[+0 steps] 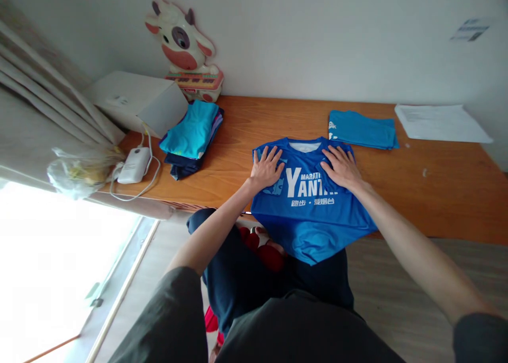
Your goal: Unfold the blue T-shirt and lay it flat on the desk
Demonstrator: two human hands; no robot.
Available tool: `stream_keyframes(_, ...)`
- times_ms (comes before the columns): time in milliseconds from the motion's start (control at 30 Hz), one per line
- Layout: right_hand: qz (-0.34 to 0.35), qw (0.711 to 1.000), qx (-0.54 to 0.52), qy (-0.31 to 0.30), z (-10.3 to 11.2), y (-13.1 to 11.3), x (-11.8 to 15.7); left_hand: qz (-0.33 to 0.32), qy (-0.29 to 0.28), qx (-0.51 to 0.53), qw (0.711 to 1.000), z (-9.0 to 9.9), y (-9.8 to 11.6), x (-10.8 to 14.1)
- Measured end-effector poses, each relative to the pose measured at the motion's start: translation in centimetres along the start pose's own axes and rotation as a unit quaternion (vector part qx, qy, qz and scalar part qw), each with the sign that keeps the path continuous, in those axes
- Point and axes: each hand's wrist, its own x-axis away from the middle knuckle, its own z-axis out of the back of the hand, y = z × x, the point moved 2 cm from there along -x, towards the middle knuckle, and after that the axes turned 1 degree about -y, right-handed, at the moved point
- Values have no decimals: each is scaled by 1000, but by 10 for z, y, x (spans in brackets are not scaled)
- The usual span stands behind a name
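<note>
A blue T-shirt [307, 215] with white lettering lies front side up on the wooden table [436, 188], its sides folded in and its lower part hanging over the near edge. My left hand [266, 167] rests flat on the shirt's left shoulder, fingers spread. On the right shoulder my right hand [341, 167] presses flat in the same way. Neither hand grips the cloth.
A folded blue garment [362, 130] lies behind the shirt, a sheet of paper [440, 123] at far right. A stack of folded clothes [192, 138], a white box [135, 101], a cow toy [186, 51], a white adapter with cable [134, 165] and a plastic bag [81, 172] sit left.
</note>
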Motion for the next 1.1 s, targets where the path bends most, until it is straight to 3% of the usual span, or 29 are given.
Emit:
stream_keyframes(200, -31, 999, -13, 37, 0, 11, 28, -16, -2, -4, 1000, -3, -6, 5)
stream_keyframes(400, -30, 992, -46, 115, 7, 35, 16, -29, -12, -5, 999, -5, -6, -6)
stream_keyframes(633, -65, 963, -167, 201, -4, 43, 16, -26, -2, -1, 1000, -2, -4, -6)
stream_keyframes(733, -3, 975, -130, 180, -3, 40, 16, -12, -5, -3, 1000, 1, -2, -5)
stream_keyframes(867, 63, 992, -55, 96, 3, 36, 14, -11, -11, -3, 1000, 4, -2, -4)
stream_keyframes(1100, 16, 998, 65, -9, 16, 65, 1, -21, -13, 4, 1000, 3, -3, -4)
